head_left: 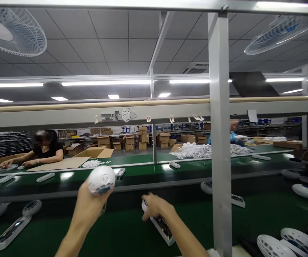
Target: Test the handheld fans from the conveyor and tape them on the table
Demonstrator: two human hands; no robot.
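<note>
My left hand point(89, 207) is raised above the green conveyor belt point(116, 232) and grips a white round fan head point(101, 179) by its neck. Further right and lower, my right hand point(156, 207) is closed on the round end of a long white device point(162, 225) that lies on the belt with its open underside showing dark parts. The two hands are apart.
More white devices point(10, 232) lie on the belt at left and right point(234, 198). A grey metal post point(220, 142) stands close on the right. White grille parts point(284, 242) sit at bottom right. Across the belt a person in black point(45, 150) works at cardboard sheets.
</note>
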